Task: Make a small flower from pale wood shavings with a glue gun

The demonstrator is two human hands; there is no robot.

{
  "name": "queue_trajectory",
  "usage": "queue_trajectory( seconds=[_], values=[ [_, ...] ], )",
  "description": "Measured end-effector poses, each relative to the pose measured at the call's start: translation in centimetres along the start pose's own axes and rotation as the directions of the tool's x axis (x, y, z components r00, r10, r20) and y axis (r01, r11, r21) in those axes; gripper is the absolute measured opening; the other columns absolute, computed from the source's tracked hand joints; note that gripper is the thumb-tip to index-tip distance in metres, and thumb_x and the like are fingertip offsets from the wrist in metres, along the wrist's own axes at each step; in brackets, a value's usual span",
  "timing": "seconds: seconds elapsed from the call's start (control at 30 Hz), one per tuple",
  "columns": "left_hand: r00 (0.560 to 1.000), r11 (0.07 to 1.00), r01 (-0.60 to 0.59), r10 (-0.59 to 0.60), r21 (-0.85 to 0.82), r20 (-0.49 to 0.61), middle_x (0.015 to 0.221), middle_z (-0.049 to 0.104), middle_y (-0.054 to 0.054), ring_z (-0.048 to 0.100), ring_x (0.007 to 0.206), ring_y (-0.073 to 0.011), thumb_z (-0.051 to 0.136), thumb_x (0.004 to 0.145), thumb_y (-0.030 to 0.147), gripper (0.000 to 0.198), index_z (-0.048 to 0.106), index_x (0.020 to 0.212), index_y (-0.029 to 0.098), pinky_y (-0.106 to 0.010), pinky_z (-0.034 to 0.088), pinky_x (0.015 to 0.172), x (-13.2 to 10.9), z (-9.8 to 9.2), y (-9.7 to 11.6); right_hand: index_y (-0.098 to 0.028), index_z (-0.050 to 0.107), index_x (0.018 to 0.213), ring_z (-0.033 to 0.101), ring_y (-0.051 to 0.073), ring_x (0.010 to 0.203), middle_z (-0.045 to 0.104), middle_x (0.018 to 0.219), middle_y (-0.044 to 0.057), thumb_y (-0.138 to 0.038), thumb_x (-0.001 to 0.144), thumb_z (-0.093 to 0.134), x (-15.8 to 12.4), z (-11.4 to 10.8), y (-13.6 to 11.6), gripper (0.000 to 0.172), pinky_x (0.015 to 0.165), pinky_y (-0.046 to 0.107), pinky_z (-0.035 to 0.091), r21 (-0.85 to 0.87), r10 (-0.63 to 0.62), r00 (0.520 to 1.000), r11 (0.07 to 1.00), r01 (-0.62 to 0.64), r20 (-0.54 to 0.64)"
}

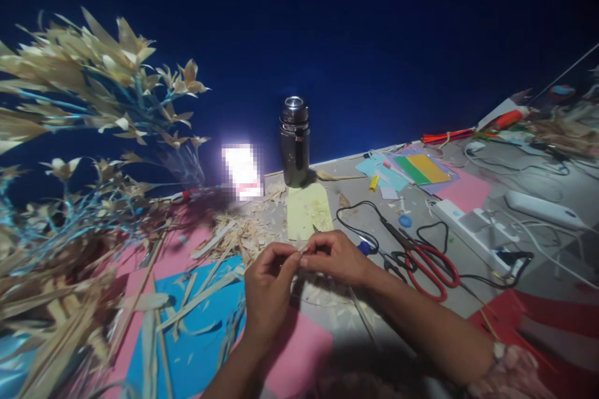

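Observation:
My left hand and my right hand meet over the middle of the table, thumbs and fingers pinched together. Something small and pale is between the fingertips, too small to name. A dark pointed tip shows just beyond my right hand, and a blue piece lies beside its wrist. Past the hands lies a yellow sheet with crumbs on it. Red-handled scissors rest to the right of my right forearm. Left of my left hand, dry pale strips lie on a blue sheet.
A dark metal flask stands at the back beside a bright, pixelated patch. Branches with pale husk-like flowers rise at the left. A white power strip, cables and coloured sheets spread over the right side. Red material lies at front right.

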State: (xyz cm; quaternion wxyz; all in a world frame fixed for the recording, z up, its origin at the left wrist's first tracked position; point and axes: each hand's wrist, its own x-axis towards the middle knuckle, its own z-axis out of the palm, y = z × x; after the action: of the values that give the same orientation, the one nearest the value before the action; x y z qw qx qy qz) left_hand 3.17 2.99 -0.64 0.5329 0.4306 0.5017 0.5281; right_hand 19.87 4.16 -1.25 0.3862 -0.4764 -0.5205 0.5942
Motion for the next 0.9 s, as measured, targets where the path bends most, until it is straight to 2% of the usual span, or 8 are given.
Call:
queue_trajectory(
  seconds=[0.07, 0.13, 0.23, 0.33, 0.53, 0.6, 0.77, 0.9],
  values=[
    [0.99, 0.973, 0.143, -0.144, -0.179, 0.011, 0.066, 0.071, 0.0, 0.065, 0.063, -0.013, 0.087, 0.067, 0.028, 0.023, 0.068, 0.073, 0.018, -0.022, 0.052, 0.062, 0.2, 0.0, 0.0, -0.015, 0.071, 0.071, 0.037, 0.007, 0.048, 0.053, 0.053, -0.005, -0.034, 0.065, 0.084, 0.1, 0.0, 0.0, 0.024, 0.047, 0.022, 0.024, 0.186, 0.064, 0.998, 0.981, -0.062, -0.006],
    [0.953, 0.884, 0.299, -0.292, -0.359, 0.074, 0.069, 0.074, -0.001, 0.067, 0.064, -0.0133, 0.091, 0.063, 0.026, 0.029, 0.065, 0.074, 0.018, -0.023, 0.056, 0.066, 0.3, 0.1, -0.1, -0.015, 0.071, 0.072, 0.033, 0.005, 0.044, 0.05, 0.05, -0.007, -0.034, 0.061, 0.089, 0.3, 0.0, 0.1, 0.028, 0.044, 0.02, 0.02, 0.405, 0.133, 0.991, 0.906, -0.122, -0.001],
    [0.904, 0.777, 0.421, -0.398, -0.469, 0.153, 0.076, 0.076, -0.004, 0.071, 0.07, -0.0147, 0.092, 0.061, 0.02, 0.032, 0.065, 0.077, 0.016, -0.026, 0.059, 0.07, 0.1, 0.2, -0.5, -0.014, 0.07, 0.071, 0.028, 0.003, 0.044, 0.046, 0.051, -0.008, -0.031, 0.053, 0.096, 0.5, 0.2, 0.5, 0.036, 0.042, 0.017, 0.014, 0.626, 0.178, 0.984, 0.769, -0.131, -0.013],
    [0.878, 0.719, 0.472, -0.439, -0.51, 0.193, 0.077, 0.075, -0.005, 0.072, 0.073, -0.016, 0.088, 0.067, 0.014, 0.025, 0.066, 0.078, 0.015, -0.03, 0.062, 0.073, -0.1, 0.3, -0.9, -0.015, 0.069, 0.07, 0.028, 0.002, 0.047, 0.044, 0.054, -0.009, -0.032, 0.051, 0.099, 0.5, 0.5, 1.0, 0.04, 0.042, 0.016, 0.013, 0.686, 0.18, 0.983, 0.72, -0.103, -0.041],
    [0.775, 0.584, 0.627, -0.535, -0.515, 0.337, 0.074, 0.071, -0.004, 0.068, 0.065, -0.014, 0.083, 0.071, 0.009, 0.02, 0.065, 0.077, 0.014, -0.029, 0.06, 0.064, -0.1, 0.3, -1.0, -0.013, 0.07, 0.069, 0.032, 0.001, 0.045, 0.054, 0.056, -0.005, -0.034, 0.055, 0.098, 0.3, 0.8, 1.6, 0.038, 0.042, 0.016, 0.015, 0.664, 0.147, 0.989, 0.743, -0.087, -0.034],
    [0.789, 0.613, 0.611, -0.52, -0.5, 0.327, 0.072, 0.07, -0.003, 0.066, 0.062, -0.0128, 0.085, 0.068, 0.01, 0.023, 0.064, 0.077, 0.014, -0.026, 0.059, 0.062, -0.2, 0.2, -0.9, -0.013, 0.07, 0.071, 0.03, 0.001, 0.043, 0.055, 0.055, -0.005, -0.035, 0.058, 0.097, 0.3, 0.8, 1.8, 0.037, 0.042, 0.017, 0.015, 0.645, 0.122, 0.992, 0.761, -0.074, -0.03],
    [0.906, 0.793, 0.415, -0.407, -0.446, 0.118, 0.066, 0.069, 0.0, 0.063, 0.057, -0.0106, 0.091, 0.062, 0.018, 0.032, 0.063, 0.077, 0.016, -0.02, 0.052, 0.054, -0.2, 0.1, -0.6, -0.015, 0.072, 0.075, 0.033, 0.003, 0.042, 0.056, 0.055, -0.005, -0.038, 0.06, 0.095, 0.3, 0.6, 1.9, 0.035, 0.041, 0.019, 0.018, 0.57, 0.09, 0.988, 0.821, -0.001, -0.128],
    [0.923, 0.829, 0.374, -0.376, -0.416, 0.08, 0.061, 0.067, 0.002, 0.06, 0.053, -0.0096, 0.093, 0.057, 0.022, 0.035, 0.063, 0.076, 0.016, -0.018, 0.049, 0.052, -0.1, 0.2, -0.5, -0.015, 0.07, 0.072, 0.034, 0.003, 0.044, 0.066, 0.063, 0.0, -0.034, 0.059, 0.095, 0.1, 0.3, 1.2, 0.034, 0.041, 0.018, 0.018, 0.59, 0.068, 0.981, 0.805, 0.052, -0.18]
  ],
)
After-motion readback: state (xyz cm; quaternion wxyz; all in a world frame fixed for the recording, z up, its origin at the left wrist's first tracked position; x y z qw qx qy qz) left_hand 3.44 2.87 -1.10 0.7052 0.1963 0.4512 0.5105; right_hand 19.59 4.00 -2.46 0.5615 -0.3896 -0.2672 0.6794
